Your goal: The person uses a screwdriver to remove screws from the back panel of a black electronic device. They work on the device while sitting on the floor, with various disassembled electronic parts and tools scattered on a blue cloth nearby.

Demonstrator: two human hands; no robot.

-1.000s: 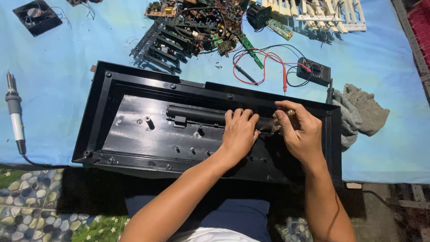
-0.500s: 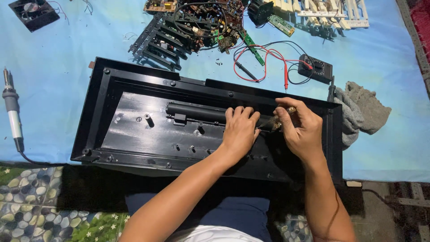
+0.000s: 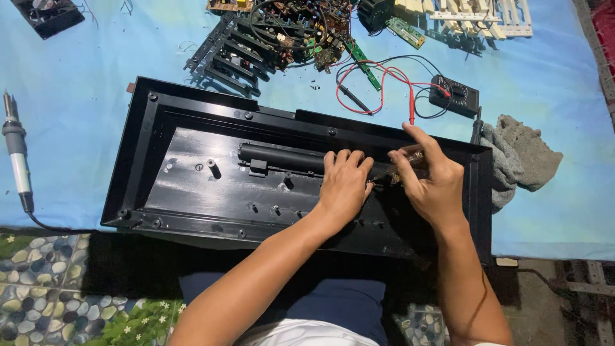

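Both hands are working inside the black casing [image 3: 192, 173]: left hand [image 3: 344, 186] pressing flat, fingers together, right hand [image 3: 430, 186] pinching what looks like a screwdriver [image 3: 391, 172].

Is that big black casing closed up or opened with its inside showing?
Opened. The black casing lies flat with its hollow inside facing up, ribs and screw posts exposed; circuit boards lie apart on the blue sheet.

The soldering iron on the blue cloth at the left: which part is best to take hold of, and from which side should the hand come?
Probably the pale handle in the middle of the soldering iron, taken from above. It lies flat on the blue cloth, metal tip pointing away from the person and cord leaving the near end, so the handle is the bare, straight part. The left hand is the nearer hand, though it rests on the black case.
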